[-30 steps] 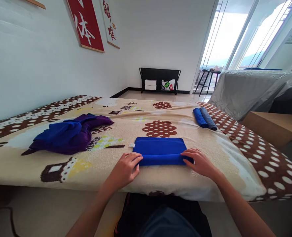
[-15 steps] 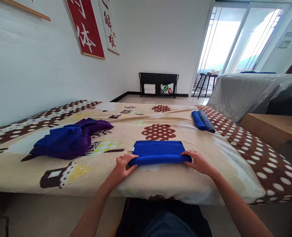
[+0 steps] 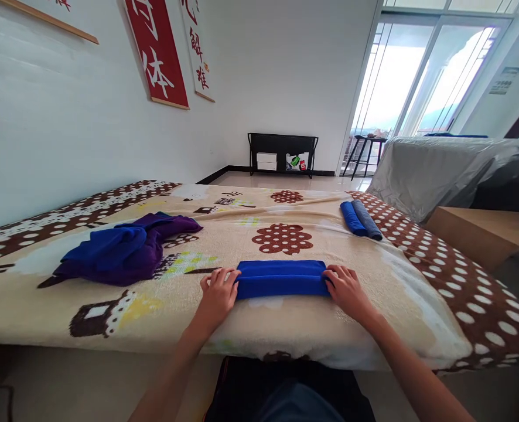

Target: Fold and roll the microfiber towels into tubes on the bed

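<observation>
Cloth point(image 3: 282, 286), vivid blue, plain, wide rectangle, near part folded over

Before me on the blanket point(image 3: 286, 319) lies the cloth point(image 3: 281, 281), my left hand point(image 3: 219, 291) at its left end and my right hand point(image 3: 345, 288) at its right. To its left sits a heap of clothing point(image 3: 127, 249); farther off, to its right, two rolls point(image 3: 358, 218) lie side by side. Behind everything, a rack point(image 3: 283, 142) stands by the wall point(image 3: 281, 76), left of a stool point(image 3: 365, 139).
</observation>
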{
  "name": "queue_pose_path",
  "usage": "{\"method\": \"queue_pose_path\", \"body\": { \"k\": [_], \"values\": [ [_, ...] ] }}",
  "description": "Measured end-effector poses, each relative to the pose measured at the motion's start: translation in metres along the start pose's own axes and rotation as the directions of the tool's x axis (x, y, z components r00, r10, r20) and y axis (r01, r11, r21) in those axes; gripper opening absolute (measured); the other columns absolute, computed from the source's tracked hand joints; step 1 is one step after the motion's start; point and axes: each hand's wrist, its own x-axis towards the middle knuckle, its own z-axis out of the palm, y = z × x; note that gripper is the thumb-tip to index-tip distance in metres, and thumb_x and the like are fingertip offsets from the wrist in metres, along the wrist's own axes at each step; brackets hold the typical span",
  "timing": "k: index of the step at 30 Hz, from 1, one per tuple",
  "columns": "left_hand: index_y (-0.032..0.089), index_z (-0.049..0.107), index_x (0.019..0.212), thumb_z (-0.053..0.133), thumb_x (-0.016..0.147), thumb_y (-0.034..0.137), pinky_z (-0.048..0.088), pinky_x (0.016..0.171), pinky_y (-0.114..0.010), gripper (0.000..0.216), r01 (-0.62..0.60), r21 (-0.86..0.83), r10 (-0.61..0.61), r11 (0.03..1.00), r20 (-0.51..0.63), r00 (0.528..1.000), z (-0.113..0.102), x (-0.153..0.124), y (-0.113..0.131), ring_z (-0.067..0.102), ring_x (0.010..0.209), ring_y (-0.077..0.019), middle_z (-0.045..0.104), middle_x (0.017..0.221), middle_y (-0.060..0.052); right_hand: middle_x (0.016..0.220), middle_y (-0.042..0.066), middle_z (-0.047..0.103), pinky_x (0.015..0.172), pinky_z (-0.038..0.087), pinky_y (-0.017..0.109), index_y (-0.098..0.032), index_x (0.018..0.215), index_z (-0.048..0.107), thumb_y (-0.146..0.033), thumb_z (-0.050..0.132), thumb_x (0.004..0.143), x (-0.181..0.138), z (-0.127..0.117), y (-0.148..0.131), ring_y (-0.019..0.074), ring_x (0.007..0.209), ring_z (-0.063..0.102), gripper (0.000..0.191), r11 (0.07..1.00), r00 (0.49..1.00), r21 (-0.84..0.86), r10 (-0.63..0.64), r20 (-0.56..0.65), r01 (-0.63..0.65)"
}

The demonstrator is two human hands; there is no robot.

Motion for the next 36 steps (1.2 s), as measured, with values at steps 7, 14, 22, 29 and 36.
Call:
{"method": "queue_pose_path", "body": {
  "k": [7,14,22,29,36],
  "values": [
    [0.02,0.056,0.136,0.041,0.101,0.029,0.035,0.109,-0.042,0.039,-0.323,-0.087,0.334,0.942,0.163,0.928,0.031,0.023,0.08,0.054,0.128,-0.0237,0.061,0.137,-0.01,0.146,0.01,0.052,0.111,0.036,0.041,-0.019,0.145,0.047,-0.035,0.042,0.1,0.03,0.038,-0.079,0.0224,0.135,0.048,0.048,0.978,0.971,0.028,-0.207,0.119,0.205],
    [0.02,0.058,0.136,0.03,0.102,0.054,0.035,0.111,-0.046,0.055,-0.028,-0.003,0.028,1.0,0.255,0.967,0.034,0.026,0.012,0.047,0.137,-0.0255,0.055,0.144,-0.01,0.14,0.01,0.058,0.111,0.035,0.049,-0.022,0.135,0.059,-0.057,0.028,0.102,0.029,0.032,-0.021,0.0258,0.136,0.048,0.057,0.994,0.991,-0.084,0.078,0.107,-0.069],
    [0.02,0.053,0.139,0.04,0.101,0.034,0.025,0.111,-0.055,0.042,-0.064,0.134,0.066,0.989,-0.007,0.998,0.018,0.004,-0.001,0.044,0.139,-0.0304,0.051,0.148,-0.015,0.151,0.015,0.045,0.113,0.026,0.053,-0.017,0.134,0.058,-0.033,0.033,0.103,0.003,0.027,0.003,0.0294,0.142,0.038,0.043,0.974,0.992,-0.213,0.05,-0.111,-0.073],
    [0.024,0.053,0.134,0.051,0.087,0.017,0.035,0.1,-0.042,0.047,-0.159,-0.007,0.159,0.987,0.059,0.986,0.014,-0.024,-0.004,0.053,0.127,-0.0251,0.061,0.136,-0.009,0.13,0.008,0.064,0.102,0.039,0.042,-0.023,0.13,0.059,-0.028,0.048,0.095,-0.017,0.017,0.015,0.0236,0.12,0.057,0.037,0.991,0.992,-0.069,-0.117,-0.046,0.113],
    [0.026,0.047,0.139,0.037,0.096,0.017,0.033,0.099,-0.044,0.045,-0.058,-0.085,0.067,0.995,0.11,0.992,0.02,0.001,-0.01,0.055,0.121,-0.0252,0.061,0.134,-0.01,0.123,0.008,0.067,0.103,0.039,0.044,-0.022,0.137,0.054,-0.023,0.052,0.087,0.003,0.019,0.024,0.0238,0.115,0.059,0.049,0.995,0.999,0.092,-0.029,-0.046,0.034]
  ]
}}
